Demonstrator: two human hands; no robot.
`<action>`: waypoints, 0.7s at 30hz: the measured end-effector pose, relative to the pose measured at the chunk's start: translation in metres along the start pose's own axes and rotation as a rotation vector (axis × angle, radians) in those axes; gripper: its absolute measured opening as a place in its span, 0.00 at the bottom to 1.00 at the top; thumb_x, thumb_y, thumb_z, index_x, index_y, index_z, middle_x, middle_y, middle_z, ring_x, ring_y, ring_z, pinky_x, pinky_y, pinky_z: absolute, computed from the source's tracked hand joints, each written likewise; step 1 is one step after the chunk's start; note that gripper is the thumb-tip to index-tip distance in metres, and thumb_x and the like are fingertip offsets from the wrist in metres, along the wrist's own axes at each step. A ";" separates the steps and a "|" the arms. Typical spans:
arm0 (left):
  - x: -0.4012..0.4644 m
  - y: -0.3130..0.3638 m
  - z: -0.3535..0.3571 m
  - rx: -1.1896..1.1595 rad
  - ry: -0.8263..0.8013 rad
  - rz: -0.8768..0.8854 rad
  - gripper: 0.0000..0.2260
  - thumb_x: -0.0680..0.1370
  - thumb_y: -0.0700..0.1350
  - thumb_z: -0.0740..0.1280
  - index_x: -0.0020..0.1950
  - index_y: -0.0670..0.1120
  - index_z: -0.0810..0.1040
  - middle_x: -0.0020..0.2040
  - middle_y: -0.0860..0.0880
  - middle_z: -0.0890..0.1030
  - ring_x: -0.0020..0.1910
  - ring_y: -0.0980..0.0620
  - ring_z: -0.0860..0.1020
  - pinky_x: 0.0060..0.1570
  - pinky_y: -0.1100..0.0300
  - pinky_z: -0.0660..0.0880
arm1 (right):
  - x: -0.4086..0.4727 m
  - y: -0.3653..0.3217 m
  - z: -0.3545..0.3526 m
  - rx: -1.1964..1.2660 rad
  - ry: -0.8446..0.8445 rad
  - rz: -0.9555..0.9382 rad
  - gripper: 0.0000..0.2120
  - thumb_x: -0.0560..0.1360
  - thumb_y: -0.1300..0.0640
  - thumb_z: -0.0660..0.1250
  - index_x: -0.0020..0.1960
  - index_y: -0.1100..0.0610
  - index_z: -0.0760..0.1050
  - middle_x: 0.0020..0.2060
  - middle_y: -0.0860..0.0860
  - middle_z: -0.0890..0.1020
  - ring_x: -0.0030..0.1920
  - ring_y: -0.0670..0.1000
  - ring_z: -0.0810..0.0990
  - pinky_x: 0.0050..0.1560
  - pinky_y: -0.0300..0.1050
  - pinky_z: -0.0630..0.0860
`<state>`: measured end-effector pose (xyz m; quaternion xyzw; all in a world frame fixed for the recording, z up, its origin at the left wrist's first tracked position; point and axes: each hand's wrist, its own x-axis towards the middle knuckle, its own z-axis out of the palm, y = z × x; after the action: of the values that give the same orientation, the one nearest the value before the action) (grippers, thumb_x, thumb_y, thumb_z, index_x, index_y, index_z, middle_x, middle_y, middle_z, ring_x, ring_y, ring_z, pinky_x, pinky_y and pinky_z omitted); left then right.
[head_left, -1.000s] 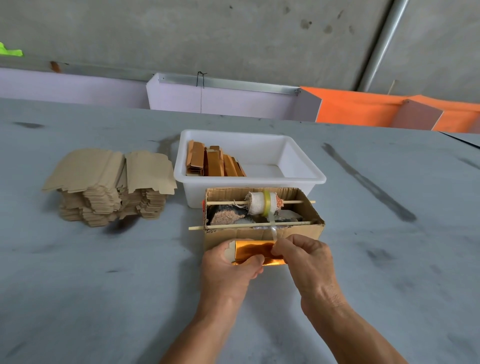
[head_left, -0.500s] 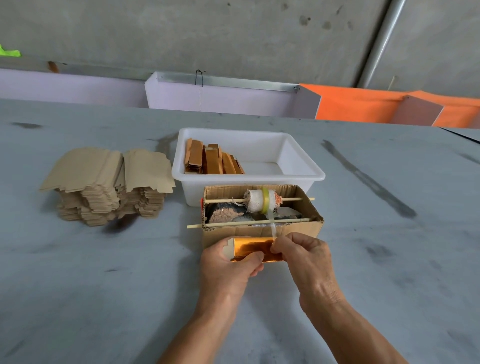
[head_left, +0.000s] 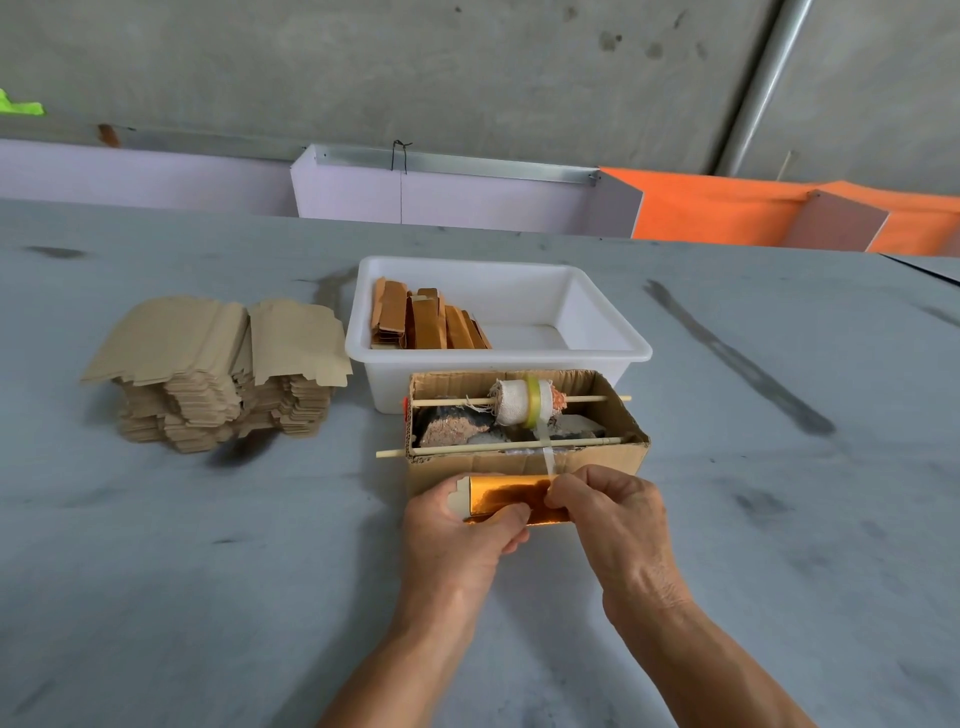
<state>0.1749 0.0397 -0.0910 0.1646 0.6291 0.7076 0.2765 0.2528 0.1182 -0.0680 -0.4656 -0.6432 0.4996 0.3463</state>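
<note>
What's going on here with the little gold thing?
A person is taping a small gold box. The left hand grips it; the right hand pinches clear tape against its top edge. The tape runs from a roll on a stick in the cardboard box behind. More gold pieces sit in the white tub. Flat card blanks are piled beside it.

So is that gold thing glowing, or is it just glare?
Head view: just glare, soft light off the gold foil piece the left hand holds; head view also: soft shadow under the cardboard stack, everything sharp.
</note>
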 end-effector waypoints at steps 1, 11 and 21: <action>0.000 0.000 0.000 0.000 0.005 -0.002 0.11 0.67 0.37 0.76 0.42 0.49 0.80 0.33 0.50 0.84 0.32 0.51 0.83 0.31 0.65 0.78 | 0.000 0.000 0.000 0.001 -0.003 0.004 0.12 0.69 0.61 0.69 0.28 0.59 0.78 0.24 0.50 0.78 0.32 0.45 0.75 0.31 0.36 0.70; -0.002 0.002 0.001 -0.055 0.009 0.001 0.12 0.66 0.34 0.76 0.39 0.49 0.80 0.32 0.47 0.84 0.31 0.48 0.83 0.29 0.65 0.77 | -0.005 0.004 -0.002 -0.022 -0.054 0.064 0.09 0.68 0.61 0.69 0.30 0.63 0.76 0.19 0.46 0.68 0.25 0.43 0.66 0.22 0.32 0.63; -0.001 -0.001 0.003 -0.171 -0.007 -0.053 0.12 0.66 0.30 0.75 0.37 0.47 0.81 0.32 0.44 0.83 0.29 0.47 0.82 0.30 0.61 0.78 | -0.016 -0.001 -0.010 0.084 -0.144 -0.009 0.15 0.67 0.64 0.69 0.22 0.56 0.73 0.21 0.48 0.66 0.23 0.42 0.62 0.23 0.32 0.62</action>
<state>0.1774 0.0413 -0.0912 0.1265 0.5696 0.7505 0.3104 0.2673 0.1058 -0.0645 -0.4105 -0.6470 0.5568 0.3207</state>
